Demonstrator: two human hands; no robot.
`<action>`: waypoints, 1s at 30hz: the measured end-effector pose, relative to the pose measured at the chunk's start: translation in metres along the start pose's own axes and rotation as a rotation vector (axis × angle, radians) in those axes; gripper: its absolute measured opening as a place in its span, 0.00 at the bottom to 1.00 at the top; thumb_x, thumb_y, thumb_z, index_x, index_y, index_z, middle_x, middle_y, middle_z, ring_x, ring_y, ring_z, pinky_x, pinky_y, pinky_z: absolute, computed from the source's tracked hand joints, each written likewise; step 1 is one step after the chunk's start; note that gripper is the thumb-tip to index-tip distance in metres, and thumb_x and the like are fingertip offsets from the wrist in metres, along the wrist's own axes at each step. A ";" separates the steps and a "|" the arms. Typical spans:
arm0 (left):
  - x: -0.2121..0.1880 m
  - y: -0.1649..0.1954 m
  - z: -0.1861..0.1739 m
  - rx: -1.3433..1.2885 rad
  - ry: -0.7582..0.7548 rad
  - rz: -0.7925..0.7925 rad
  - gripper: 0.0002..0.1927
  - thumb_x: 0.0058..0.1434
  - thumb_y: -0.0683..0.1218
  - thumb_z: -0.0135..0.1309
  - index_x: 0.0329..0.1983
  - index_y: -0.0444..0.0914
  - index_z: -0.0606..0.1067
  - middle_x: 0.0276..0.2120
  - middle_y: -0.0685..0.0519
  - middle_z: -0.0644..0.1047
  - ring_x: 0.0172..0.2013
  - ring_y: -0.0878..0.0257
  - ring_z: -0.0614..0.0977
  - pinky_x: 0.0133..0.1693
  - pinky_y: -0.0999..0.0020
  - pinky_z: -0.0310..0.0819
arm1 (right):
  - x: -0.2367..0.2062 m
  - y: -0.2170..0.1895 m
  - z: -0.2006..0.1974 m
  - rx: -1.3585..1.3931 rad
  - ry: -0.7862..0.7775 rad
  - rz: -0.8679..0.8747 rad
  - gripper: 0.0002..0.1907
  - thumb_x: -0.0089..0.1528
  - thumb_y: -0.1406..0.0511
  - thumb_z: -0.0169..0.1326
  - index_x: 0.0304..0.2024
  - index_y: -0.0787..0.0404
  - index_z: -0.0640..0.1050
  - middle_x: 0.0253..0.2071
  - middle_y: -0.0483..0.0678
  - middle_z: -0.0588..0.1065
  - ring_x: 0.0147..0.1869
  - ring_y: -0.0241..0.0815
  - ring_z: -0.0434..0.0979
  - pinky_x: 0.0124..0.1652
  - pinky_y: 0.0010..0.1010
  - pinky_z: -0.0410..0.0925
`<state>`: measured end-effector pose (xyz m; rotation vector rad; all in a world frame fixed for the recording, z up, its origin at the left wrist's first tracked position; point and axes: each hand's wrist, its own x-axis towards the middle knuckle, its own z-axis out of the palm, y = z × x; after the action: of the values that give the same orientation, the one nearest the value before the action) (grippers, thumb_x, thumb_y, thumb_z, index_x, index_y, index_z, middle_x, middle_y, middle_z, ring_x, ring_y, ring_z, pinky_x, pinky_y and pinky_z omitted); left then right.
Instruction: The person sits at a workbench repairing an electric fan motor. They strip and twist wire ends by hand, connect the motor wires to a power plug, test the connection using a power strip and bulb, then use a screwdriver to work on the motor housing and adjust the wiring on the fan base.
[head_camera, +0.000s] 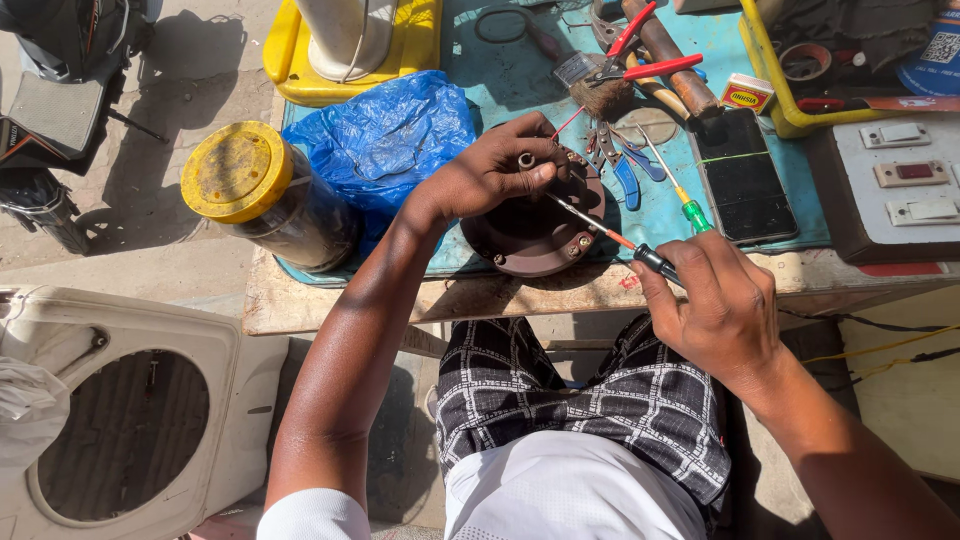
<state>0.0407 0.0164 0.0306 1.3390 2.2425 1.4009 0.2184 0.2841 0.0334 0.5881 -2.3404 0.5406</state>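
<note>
The left hand (490, 172) rested on the top rim of a round brown motor housing (530, 232), its fingers curled and pinching a small metal ring (526, 160) against that rim. The housing lay flat near the front edge of the wooden workbench (330, 300), partly on a teal mat (520, 70).

The right hand (712, 300), at about 4 o'clock from the housing, was closed around the black handle of a screwdriver (605, 232); its shaft ran toward 10 o'clock, with the tip touching the housing just under the left fingertips.

At 9 o'clock from the housing stood a dark jar with a yellow lid (240, 170), and a crumpled blue plastic bag (385, 140) lay between them. At 2 o'clock lay a black phone (745, 180), with a green-handled screwdriver (685, 200) just beside it. At 12 o'clock were red-handled pliers (640, 55) and a brush (600, 95). A white fan casing (130, 400) sat on the ground at 8 o'clock.
</note>
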 end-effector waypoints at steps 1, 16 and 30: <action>0.000 0.000 0.000 0.010 -0.003 0.010 0.18 0.72 0.54 0.54 0.54 0.35 0.79 0.46 0.51 0.70 0.47 0.61 0.75 0.51 0.66 0.73 | 0.001 0.000 -0.001 -0.072 -0.015 -0.055 0.12 0.63 0.64 0.65 0.38 0.67 0.76 0.28 0.52 0.72 0.31 0.53 0.76 0.30 0.41 0.68; 0.007 -0.003 0.000 -0.217 -0.007 -0.034 0.26 0.76 0.58 0.43 0.50 0.32 0.79 0.46 0.52 0.69 0.46 0.62 0.74 0.51 0.67 0.71 | 0.012 -0.012 0.000 0.366 -0.035 0.114 0.14 0.59 0.64 0.57 0.40 0.68 0.72 0.34 0.52 0.70 0.33 0.49 0.76 0.31 0.39 0.71; 0.007 -0.005 0.000 -0.061 -0.015 0.046 0.21 0.75 0.53 0.46 0.50 0.30 0.78 0.46 0.49 0.71 0.49 0.58 0.75 0.53 0.66 0.69 | 0.002 -0.007 0.007 -0.211 -0.231 -0.107 0.08 0.64 0.66 0.59 0.40 0.65 0.78 0.29 0.51 0.73 0.27 0.45 0.75 0.29 0.36 0.68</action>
<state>0.0339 0.0213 0.0289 1.3850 2.1544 1.4566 0.2176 0.2750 0.0313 0.7021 -2.5229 0.1806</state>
